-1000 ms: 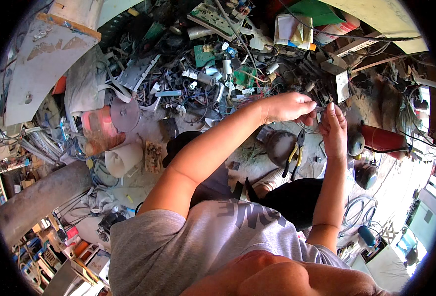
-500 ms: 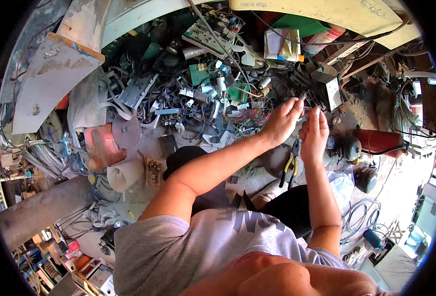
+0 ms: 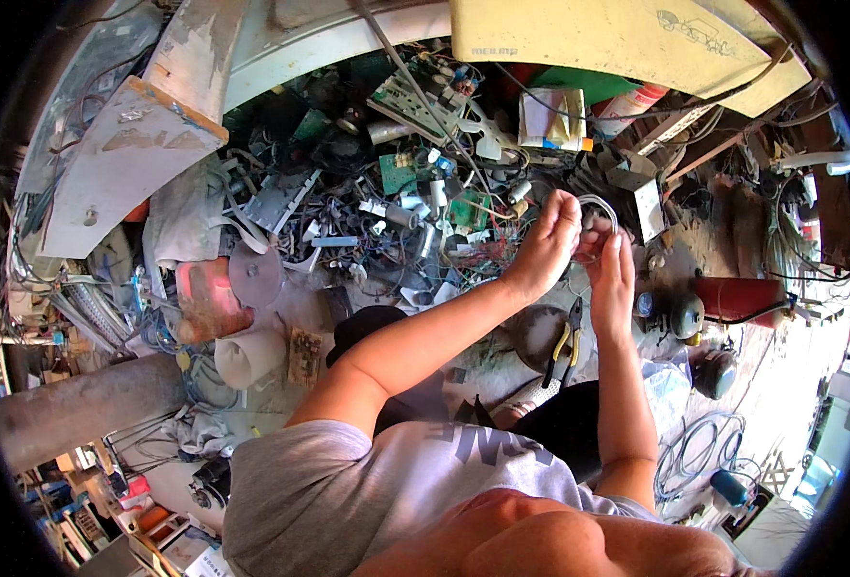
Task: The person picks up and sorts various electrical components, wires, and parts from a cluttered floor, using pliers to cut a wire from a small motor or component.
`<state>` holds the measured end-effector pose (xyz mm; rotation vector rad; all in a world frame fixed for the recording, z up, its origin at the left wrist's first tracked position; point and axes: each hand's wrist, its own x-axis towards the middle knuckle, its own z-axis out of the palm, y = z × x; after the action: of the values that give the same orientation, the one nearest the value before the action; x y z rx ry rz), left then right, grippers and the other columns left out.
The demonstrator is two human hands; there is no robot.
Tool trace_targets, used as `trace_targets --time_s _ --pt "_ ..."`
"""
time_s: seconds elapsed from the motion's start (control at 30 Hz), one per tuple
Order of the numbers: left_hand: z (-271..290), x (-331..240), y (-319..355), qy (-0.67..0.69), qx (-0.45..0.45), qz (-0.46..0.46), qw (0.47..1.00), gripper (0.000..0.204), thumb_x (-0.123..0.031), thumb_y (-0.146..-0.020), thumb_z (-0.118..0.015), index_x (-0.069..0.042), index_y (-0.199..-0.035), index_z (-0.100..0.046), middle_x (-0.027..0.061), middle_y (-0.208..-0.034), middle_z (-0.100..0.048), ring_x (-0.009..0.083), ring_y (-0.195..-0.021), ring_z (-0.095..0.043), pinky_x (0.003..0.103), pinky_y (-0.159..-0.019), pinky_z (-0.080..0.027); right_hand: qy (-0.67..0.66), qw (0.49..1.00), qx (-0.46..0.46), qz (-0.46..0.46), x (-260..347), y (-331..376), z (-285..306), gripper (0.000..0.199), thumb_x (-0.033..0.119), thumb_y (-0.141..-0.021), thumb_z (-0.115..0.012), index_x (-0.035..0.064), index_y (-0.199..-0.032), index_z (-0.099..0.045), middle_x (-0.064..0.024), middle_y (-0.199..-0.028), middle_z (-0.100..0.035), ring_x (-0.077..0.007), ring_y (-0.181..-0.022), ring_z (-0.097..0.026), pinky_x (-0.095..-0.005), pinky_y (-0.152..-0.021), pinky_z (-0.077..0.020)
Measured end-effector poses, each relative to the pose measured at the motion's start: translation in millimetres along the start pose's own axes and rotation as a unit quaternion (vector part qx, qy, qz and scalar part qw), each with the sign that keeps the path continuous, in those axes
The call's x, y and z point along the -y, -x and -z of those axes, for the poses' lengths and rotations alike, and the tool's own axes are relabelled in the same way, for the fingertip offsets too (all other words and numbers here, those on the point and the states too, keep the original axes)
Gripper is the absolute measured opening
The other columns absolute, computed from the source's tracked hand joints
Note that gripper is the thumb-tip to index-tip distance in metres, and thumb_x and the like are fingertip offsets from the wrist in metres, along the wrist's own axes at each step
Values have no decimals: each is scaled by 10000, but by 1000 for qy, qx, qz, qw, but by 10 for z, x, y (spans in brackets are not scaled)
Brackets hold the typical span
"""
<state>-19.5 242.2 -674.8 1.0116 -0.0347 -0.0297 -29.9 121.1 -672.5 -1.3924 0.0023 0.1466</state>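
Up come both hands, left hand (image 3: pixel 547 242) and right hand (image 3: pixel 613 271) pinching the white wire (image 3: pixel 600 204) together — bend gently, grip close.

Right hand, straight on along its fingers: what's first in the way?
Likely the white wire loop that the right hand already touches; past it the white box, though depth is unclear.

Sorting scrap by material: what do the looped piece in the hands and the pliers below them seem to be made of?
The looped piece looks like pale plastic-sheathed wire: smooth, bent in a curve between left hand and right hand. The pliers: dark metal jaws, yellow handles, probably plastic or rubber sleeves.
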Motion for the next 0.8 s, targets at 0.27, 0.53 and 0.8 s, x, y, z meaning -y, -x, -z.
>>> trace_targets --time_s 0.27,0.53,0.8 --pt "212 -94 -122 51 52 112 991 269 -371 -965 -452 -110 -1027 -463 87 -1136 -562 142 -964 -550 266 -813 -441 79 992 38 -94 -5 59 -30 246 260 -1007 -371 52 -983 -500 -59 -898 -615 -113 -704 -604 -238 -586 -486" --pt "189 -180 -63 22 159 185 970 439 -486 -963 -372 -77 -1037 -514 70 -1082 -608 93 -851 -573 204 -636 -454 128 988 38 -77 -111 123 -133 249 260 -1008 -369 52 -953 -496 -24 -757 -581 -68 -547 -530 -202 -482 -431" --pt "208 -172 -147 156 64 146 975 530 -604 -910 -356 -95 -805 -461 43 -779 -532 172 -761 -583 312 -748 -498 115 987 65 -93 -163 184 -211 318 309 -1004 -373 41 -920 -522 -18 -713 -585 -73 -537 -533 -200 -470 -428"
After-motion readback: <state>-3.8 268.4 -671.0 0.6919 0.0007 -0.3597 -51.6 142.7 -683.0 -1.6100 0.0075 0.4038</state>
